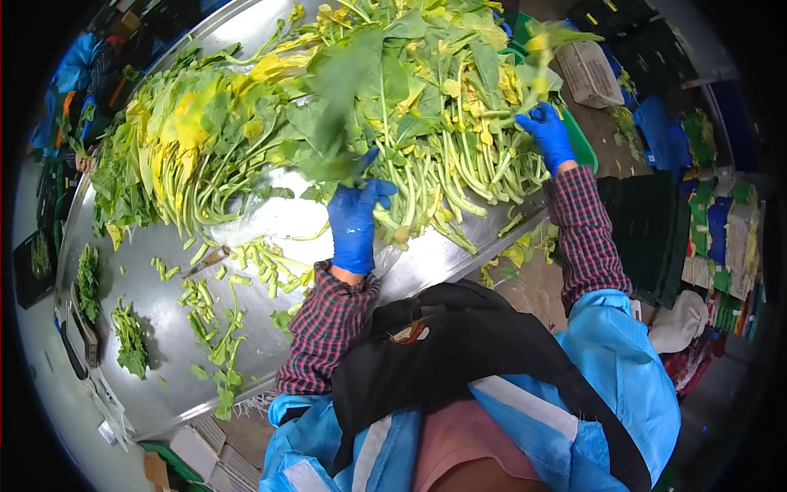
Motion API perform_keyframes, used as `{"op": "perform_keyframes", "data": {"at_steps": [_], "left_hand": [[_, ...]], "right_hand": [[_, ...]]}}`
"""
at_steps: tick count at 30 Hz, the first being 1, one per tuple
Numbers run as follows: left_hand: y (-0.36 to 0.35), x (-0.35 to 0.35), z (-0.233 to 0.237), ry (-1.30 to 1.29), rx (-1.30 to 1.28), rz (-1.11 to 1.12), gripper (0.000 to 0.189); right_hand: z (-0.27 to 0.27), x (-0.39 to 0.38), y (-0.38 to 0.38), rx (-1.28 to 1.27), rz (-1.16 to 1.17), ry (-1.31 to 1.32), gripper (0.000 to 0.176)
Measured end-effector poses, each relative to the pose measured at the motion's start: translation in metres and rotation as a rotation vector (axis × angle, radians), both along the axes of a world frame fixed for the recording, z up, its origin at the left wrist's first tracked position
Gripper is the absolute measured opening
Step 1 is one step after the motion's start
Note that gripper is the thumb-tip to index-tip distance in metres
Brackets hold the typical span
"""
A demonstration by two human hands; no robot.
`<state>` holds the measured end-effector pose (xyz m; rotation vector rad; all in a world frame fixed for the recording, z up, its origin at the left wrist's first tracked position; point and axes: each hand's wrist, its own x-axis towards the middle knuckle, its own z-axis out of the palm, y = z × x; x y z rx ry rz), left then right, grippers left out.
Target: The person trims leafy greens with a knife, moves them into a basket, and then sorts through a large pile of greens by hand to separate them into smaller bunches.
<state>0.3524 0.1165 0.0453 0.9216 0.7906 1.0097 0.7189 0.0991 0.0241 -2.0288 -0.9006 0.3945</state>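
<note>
My left hand (354,223), in a blue glove, is closed at the front of a big heap of leafy greens (426,74). A leafy green stalk (334,107), smeared by motion, rises from its fingers. Over at the heap's right edge, my right hand (548,135), also gloved in blue, pinches a yellowed leafy stalk (537,66) that is partly blurred. Many leaves in the heap are yellow, and their pale stems point toward me. Cut stem pieces (266,266) lie scattered just left of my left hand.
The heap rests on a metal table (270,328). A knife (211,259) lies among the trimmings. Two small green bunches (131,340) sit at the left. A green crate (580,141) stands beyond the right edge, with a white box (589,75) behind. Black crates (643,234) stand at right.
</note>
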Motion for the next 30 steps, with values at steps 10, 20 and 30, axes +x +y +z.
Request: {"op": "perform_keyframes", "data": {"at_steps": [10,20,30], "left_hand": [[-0.013,0.016,-0.003,0.157,-0.039,0.206,0.027],[-0.017,0.02,-0.003,0.151,0.011,0.265,0.026],[-0.025,0.016,-0.006,0.574,0.406,0.218,0.026]], "right_hand": [[0.118,-0.173,-0.006,0.533,0.701,-0.071,0.022],[0.067,-0.186,-0.002,0.145,0.629,0.328,0.018],[0.065,-0.184,0.001,-0.194,0.714,0.09,0.033]]}}
